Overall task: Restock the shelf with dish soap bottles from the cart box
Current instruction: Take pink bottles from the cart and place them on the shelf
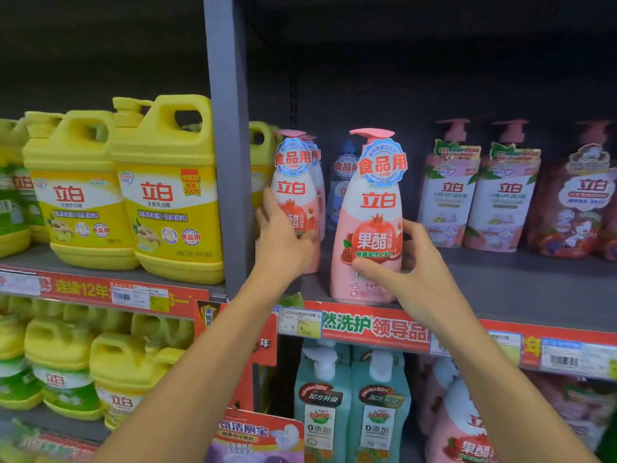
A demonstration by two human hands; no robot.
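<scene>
On the shelf: two pink plastic pump bottles (369, 222) are being faced up at the grey ledge (521, 285).
Left hand (283, 242): wrapped round the rear bottle (293, 195).
Right hand (414, 272): clasped on the front bottle.
Next: likely release, then more stock.

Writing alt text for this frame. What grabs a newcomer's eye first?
Two pink pump bottles at the shelf's front edge, mid-frame: the right hand grips the nearer pink bottle, the left hand holds the second pink bottle beside the grey post. Big yellow jugs fill the left bay, and red price strips run along the shelf edges.
</scene>
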